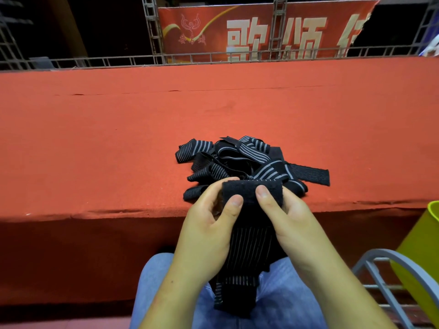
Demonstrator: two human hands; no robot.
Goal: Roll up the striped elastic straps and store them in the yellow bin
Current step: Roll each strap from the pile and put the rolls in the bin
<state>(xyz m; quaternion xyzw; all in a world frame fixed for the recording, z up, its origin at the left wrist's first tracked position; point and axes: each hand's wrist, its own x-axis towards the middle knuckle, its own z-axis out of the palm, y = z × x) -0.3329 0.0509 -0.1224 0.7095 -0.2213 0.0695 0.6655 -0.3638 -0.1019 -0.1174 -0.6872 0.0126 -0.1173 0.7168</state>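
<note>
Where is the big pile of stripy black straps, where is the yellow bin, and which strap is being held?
Pile of black striped elastic straps (pixel 237 157): head view, middle of the heap.
Yellow plastic bin (pixel 420 238): head view, its side wall at right.
Black strap held in both hands (pixel 251 193): head view, the plain end between the thumbs.

Both hands — left hand (pixel 209 217), right hand (pixel 292 214) — pinch one strap (pixel 251 233) above the lap; pile (pixel 237 160) on red ledge (pixel 118 138), bin (pixel 420 245) right.

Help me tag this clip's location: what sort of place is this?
Probably an event stage at night: a red-carpeted platform, metal truss framing and a red banner with large characters behind it. The person sits at its edge.
</note>
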